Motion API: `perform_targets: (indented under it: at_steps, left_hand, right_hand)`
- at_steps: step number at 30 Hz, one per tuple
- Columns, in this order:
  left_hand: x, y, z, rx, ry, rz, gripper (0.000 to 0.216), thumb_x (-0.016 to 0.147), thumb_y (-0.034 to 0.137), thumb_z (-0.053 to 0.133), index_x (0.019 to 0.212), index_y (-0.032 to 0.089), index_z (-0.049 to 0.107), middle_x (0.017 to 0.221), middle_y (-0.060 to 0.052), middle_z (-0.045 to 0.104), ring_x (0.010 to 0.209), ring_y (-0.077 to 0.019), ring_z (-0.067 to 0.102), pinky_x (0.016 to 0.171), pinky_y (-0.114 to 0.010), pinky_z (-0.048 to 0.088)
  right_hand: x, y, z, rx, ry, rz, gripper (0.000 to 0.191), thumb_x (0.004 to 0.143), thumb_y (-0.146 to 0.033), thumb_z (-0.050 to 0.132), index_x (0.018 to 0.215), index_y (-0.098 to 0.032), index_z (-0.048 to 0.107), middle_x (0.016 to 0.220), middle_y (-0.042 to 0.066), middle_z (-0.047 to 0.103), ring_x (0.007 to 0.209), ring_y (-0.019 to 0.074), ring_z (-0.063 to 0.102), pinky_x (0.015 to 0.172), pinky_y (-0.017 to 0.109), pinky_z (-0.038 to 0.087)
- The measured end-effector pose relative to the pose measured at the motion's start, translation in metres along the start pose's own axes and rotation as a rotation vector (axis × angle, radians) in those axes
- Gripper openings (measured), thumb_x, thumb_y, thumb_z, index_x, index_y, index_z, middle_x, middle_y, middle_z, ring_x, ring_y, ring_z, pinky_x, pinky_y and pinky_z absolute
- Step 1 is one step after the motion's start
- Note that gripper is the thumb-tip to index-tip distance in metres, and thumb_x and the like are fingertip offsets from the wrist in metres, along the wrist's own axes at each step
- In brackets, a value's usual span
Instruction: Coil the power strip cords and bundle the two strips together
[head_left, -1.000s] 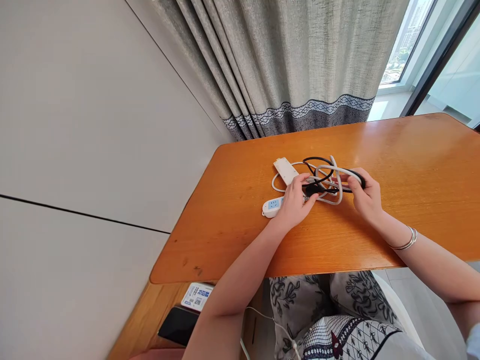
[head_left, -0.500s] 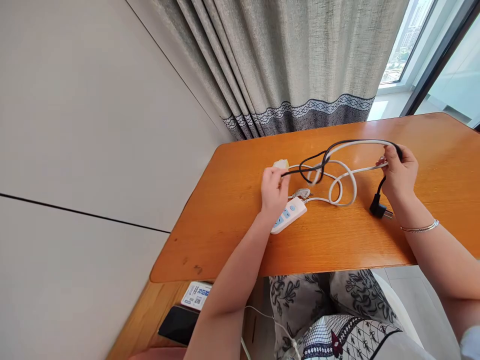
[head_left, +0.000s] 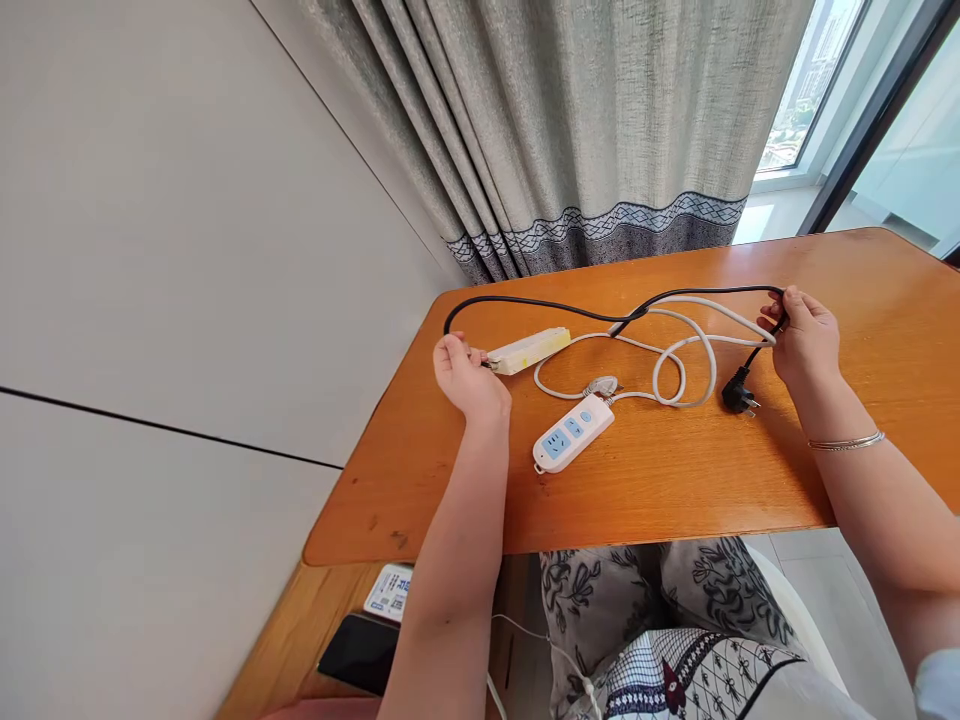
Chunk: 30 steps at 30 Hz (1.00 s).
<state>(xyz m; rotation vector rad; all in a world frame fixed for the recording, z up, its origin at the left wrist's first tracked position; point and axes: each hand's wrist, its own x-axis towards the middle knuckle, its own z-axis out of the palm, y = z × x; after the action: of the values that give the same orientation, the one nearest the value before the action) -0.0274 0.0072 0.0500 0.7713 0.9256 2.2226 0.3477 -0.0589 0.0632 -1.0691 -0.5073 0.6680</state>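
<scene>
My left hand point(head_left: 471, 380) is closed on one stretch of a black power cord point(head_left: 555, 305), near the left end of the table. The cord arcs up and runs across to my right hand point(head_left: 806, 335), which also has its fingers closed on it. A bend of white cord point(head_left: 709, 355) reaches the fingertips of the right hand. Below that hand hangs the cord's black plug point(head_left: 739, 392), prongs facing right. Between the hands lie a white power strip with blue sockets point(head_left: 574, 433), a white plug point(head_left: 602, 386) and a yellowed white power strip point(head_left: 529, 350).
The orange wooden table point(head_left: 675, 480) has its front edge over my lap. A black phone point(head_left: 360, 652) and a white printed card or box point(head_left: 388, 592) lie on a lower surface at left. Behind the table hangs a grey curtain point(head_left: 600, 130); a pale panel point(head_left: 187, 250) stands left.
My left hand has moved left along with the black cord, drawing it out of the white loops. The yellowed strip is now uncovered. The right hand has hardly moved; the black plug has swung left.
</scene>
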Motion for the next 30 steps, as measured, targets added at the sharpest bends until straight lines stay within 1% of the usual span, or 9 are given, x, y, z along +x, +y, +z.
perform_targets:
  at_steps: [6,9,14,16,19,22,25,28,30]
  left_hand:
    - [0.012,0.003,-0.008,0.022,0.067,0.024,0.030,0.086,0.039,0.068,0.076,0.020,0.048,0.072,0.006,0.036,0.050,-0.0042,0.026,0.051,-0.017,0.032]
    - [0.022,0.008,-0.013,0.002,0.106,0.014,0.023,0.088,0.033,0.063,0.076,0.020,0.048,0.071,0.006,0.033,0.050,-0.0047,0.026,0.051,-0.018,0.032]
    - [0.044,0.020,-0.027,-0.006,0.257,-0.017,0.017,0.091,0.022,0.050,0.075,0.021,0.044,0.065,0.007,0.024,0.048,-0.0068,0.020,0.049,-0.019,0.026]
    - [0.050,0.021,-0.033,0.013,0.250,0.014,0.015,0.090,0.024,0.049,0.077,0.022,0.045,0.065,0.007,0.024,0.049,-0.0071,0.021,0.049,-0.020,0.026]
    - [0.052,0.019,-0.037,0.045,0.192,0.039,0.017,0.087,0.032,0.054,0.078,0.023,0.043,0.066,0.006,0.025,0.050,-0.0078,0.022,0.049,-0.021,0.027]
    - [0.052,0.016,-0.038,0.067,0.168,0.061,0.021,0.085,0.037,0.057,0.078,0.024,0.042,0.067,0.006,0.025,0.050,-0.0082,0.022,0.049,-0.022,0.027]
    - [0.050,0.017,-0.037,0.060,0.153,0.078,0.022,0.084,0.037,0.057,0.076,0.024,0.042,0.066,0.005,0.027,0.049,-0.0080,0.023,0.049,-0.023,0.028]
    - [0.044,0.020,-0.032,0.083,0.077,0.135,0.027,0.086,0.042,0.057,0.075,0.024,0.041,0.065,0.006,0.027,0.048,-0.0082,0.024,0.049,-0.024,0.028]
    - [0.038,0.023,-0.027,0.091,0.021,0.164,0.032,0.088,0.047,0.058,0.074,0.024,0.041,0.064,0.006,0.028,0.048,-0.0080,0.025,0.049,-0.024,0.028]
  right_hand:
    - [0.005,-0.016,-0.004,0.005,0.146,-0.109,0.030,0.100,-0.018,0.049,0.071,-0.015,0.056,0.058,-0.007,0.038,0.047,0.0045,0.030,0.043,0.016,0.027]
    - [0.012,-0.025,-0.011,0.014,0.231,-0.127,0.033,0.103,-0.019,0.044,0.072,-0.015,0.053,0.058,-0.008,0.034,0.046,0.0046,0.024,0.041,0.016,0.023]
    - [0.028,-0.037,-0.026,0.077,0.461,-0.110,0.038,0.107,-0.023,0.033,0.073,-0.017,0.047,0.062,-0.009,0.027,0.045,0.0043,0.021,0.040,0.016,0.019]
    - [0.032,-0.037,-0.030,0.067,0.485,-0.114,0.037,0.107,-0.023,0.033,0.074,-0.017,0.047,0.062,-0.009,0.027,0.045,0.0041,0.022,0.040,0.016,0.019]
    - [0.034,-0.034,-0.030,0.044,0.465,-0.125,0.037,0.107,-0.023,0.033,0.074,-0.017,0.048,0.060,-0.009,0.027,0.045,0.0052,0.021,0.041,0.018,0.020]
    - [0.035,-0.027,-0.030,-0.048,0.441,-0.198,0.038,0.105,-0.019,0.037,0.069,-0.019,0.049,0.057,-0.008,0.029,0.046,0.0069,0.022,0.044,0.022,0.019]
    - [0.036,-0.017,-0.030,-0.159,0.338,-0.278,0.033,0.099,-0.016,0.045,0.068,-0.018,0.058,0.060,-0.004,0.042,0.050,0.0081,0.032,0.050,0.024,0.025]
    - [0.035,-0.004,-0.031,-0.258,0.174,-0.344,0.016,0.092,-0.014,0.056,0.086,-0.018,0.070,0.088,0.003,0.063,0.074,0.0096,0.054,0.070,0.023,0.040]
    - [0.031,0.004,-0.030,-0.341,0.110,-0.384,0.014,0.087,-0.013,0.063,0.097,-0.020,0.072,0.110,0.006,0.064,0.093,0.0107,0.059,0.083,0.025,0.042]
